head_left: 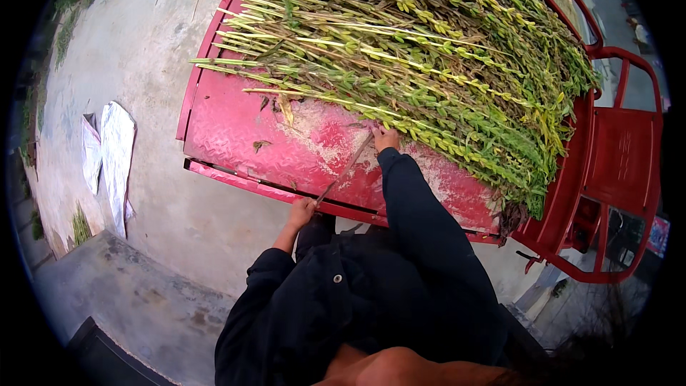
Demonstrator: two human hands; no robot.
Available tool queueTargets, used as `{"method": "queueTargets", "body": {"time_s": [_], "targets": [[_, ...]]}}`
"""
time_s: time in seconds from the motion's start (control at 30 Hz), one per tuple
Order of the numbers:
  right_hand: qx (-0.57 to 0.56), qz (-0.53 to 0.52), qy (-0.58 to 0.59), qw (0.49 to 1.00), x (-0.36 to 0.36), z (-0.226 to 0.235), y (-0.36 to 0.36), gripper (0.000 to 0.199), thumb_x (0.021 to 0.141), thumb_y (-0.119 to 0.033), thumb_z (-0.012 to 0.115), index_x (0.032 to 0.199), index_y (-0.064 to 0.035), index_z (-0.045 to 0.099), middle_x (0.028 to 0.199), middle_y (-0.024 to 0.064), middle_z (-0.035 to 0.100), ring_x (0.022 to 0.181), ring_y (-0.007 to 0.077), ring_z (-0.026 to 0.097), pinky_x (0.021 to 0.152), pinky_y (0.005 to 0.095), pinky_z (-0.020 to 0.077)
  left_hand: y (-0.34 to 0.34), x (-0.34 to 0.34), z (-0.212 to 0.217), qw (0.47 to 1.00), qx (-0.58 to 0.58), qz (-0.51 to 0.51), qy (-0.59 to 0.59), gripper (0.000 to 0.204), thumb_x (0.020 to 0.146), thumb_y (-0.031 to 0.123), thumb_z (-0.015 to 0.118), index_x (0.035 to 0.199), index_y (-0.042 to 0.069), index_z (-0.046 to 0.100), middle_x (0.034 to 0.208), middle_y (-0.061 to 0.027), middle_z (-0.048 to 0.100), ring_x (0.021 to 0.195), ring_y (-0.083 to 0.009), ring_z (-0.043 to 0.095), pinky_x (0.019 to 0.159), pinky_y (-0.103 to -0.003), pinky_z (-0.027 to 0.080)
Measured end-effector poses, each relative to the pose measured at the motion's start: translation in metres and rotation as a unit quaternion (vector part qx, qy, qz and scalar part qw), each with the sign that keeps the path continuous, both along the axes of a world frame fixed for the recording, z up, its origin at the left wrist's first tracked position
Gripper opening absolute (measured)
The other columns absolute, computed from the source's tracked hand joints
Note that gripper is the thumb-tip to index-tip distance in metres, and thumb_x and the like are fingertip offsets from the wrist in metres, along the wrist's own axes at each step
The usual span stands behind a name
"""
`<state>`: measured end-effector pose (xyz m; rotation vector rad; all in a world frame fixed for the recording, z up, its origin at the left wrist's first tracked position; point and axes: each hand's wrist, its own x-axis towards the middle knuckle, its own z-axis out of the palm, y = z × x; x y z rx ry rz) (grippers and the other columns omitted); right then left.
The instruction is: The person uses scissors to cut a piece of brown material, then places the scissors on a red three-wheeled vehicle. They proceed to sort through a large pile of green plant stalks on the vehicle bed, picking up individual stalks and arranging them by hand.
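The left hand and the right hand are each closed on a thin, dark-brown, strip-like length slanting over the near part of a scuffed red metal vehicle bed. Pale, grainy debris covers part of the bed beside piled long green-and-yellow leafy stalks; grey concrete ground extends outward, with white crumpled sheeting at left and, at far right, a small multicoloured panel too small to read.
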<state>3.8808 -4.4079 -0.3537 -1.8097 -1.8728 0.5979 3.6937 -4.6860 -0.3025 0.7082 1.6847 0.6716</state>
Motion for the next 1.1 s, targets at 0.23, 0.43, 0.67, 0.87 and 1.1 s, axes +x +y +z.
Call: {"method": "queueTargets", "body": {"time_s": [0.23, 0.43, 0.67, 0.87, 1.1], "targets": [[-0.033, -0.009, 0.005, 0.999, -0.030, 0.034, 0.045, 0.035, 0.072, -0.035, 0.066, 0.079, -0.0006, 0.067, 0.045, 0.0182, 0.046, 0.040, 0.0290, 0.044, 0.046, 0.0405, 0.0364, 0.025, -0.030, 0.000, 0.996, -0.040, -0.078, 0.009, 0.018, 0.077, 0.024, 0.057, 0.077, 0.006, 0.059, 0.068, -0.0133, 0.059, 0.067, -0.0301, 0.059, 0.062, -0.039, 0.045], [0.000, 0.095, -0.006, 0.995, -0.023, 0.048, 0.052, 0.026, 0.073, -0.028, 0.067, 0.074, -0.0022, 0.065, 0.052, 0.0195, 0.050, 0.046, 0.0337, 0.048, 0.048, 0.0393, 0.0392, 0.056, 0.014, -0.006, 0.977, -0.041, -0.192, 0.078, 0.017, 0.075, 0.022, 0.057, 0.084, 0.008, 0.059, 0.081, -0.0175, 0.060, 0.081, -0.0339, 0.058, 0.071, -0.044, 0.045], [0.060, 0.168, -0.153, 0.972, -0.006, 0.032, 0.041, 0.020, 0.074, -0.026, 0.064, 0.086, -0.0100, 0.065, 0.066, 0.0160, 0.059, 0.059, 0.0340, 0.057, 0.054, 0.0413, 0.0465, 0.045, 0.038, -0.003, 0.986, -0.049, -0.146, 0.070, 0.019, 0.077, 0.022, 0.058, 0.091, 0.009, 0.057, 0.084, -0.0172, 0.061, 0.084, -0.0341, 0.057, 0.073, -0.042, 0.045], [-0.013, 0.089, -0.154, 0.984, -0.004, 0.036, 0.034, 0.022, 0.076, -0.030, 0.062, 0.089, -0.0117, 0.065, 0.068, 0.0156, 0.060, 0.061, 0.0345, 0.057, 0.055, 0.0418, 0.0463, 0.025, 0.059, 0.013, 0.987, -0.033, -0.120, 0.103, 0.034, 0.073, 0.020, 0.063, 0.100, 0.003, 0.052, 0.086, -0.0180, 0.061, 0.084, -0.0351, 0.058, 0.074, -0.042, 0.045], [-0.111, 0.037, 0.112, 0.987, 0.002, 0.035, 0.016, 0.032, 0.070, -0.011, 0.065, 0.100, -0.0028, 0.058, 0.078, 0.0164, 0.061, 0.071, 0.0314, 0.060, 0.064, 0.0378, 0.0475, 0.025, 0.087, 0.047, 0.967, -0.068, -0.146, 0.195, 0.076, 0.068, 0.020, 0.069, 0.127, 0.000, 0.027, 0.105, -0.0218, 0.052, 0.096, -0.0378, 0.050, 0.080, -0.042, 0.043]]}}
